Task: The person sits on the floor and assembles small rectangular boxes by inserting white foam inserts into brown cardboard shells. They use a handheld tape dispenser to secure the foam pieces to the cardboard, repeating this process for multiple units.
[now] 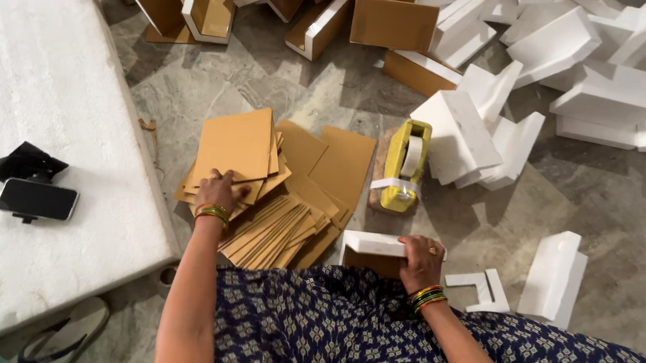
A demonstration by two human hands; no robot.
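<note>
— What lies nearest the camera?

— A lap in dark blue patterned cloth [339, 335], seated on a grey stone floor [213, 82]. The right hand [420, 262] is closed over the top edge of a white foam frame with a cardboard back [370, 250], held upright against the knees. The left hand [218, 191] lies spread, fingers down, on a pile of brown cardboard sheets [274, 192] fanned on the floor just ahead. Both wrists wear bangles.

— How many sheets?

— Too many overlap to count. One flip-flop [71, 331] shows at the lower left. Right of the knees stand one thick foam block [557, 274] and one flat foam bracket [480, 288].

— And to the left?

— A large white foam slab [36, 95], raised above the floor. On it lie one black phone [37, 199] and one black folded thing [27, 162] just beyond it, touching or nearly so.

— Further out?

— One yellow tape dispenser [405, 164] lies beyond the sheets, with a strip of white tape across it. Behind it, to the right, a heap of white foam pieces [591, 66] spreads to the edge; I cannot count them. At the top, roughly eight or nine foam-and-cardboard frames [317, 5] lie tumbled together.
</note>
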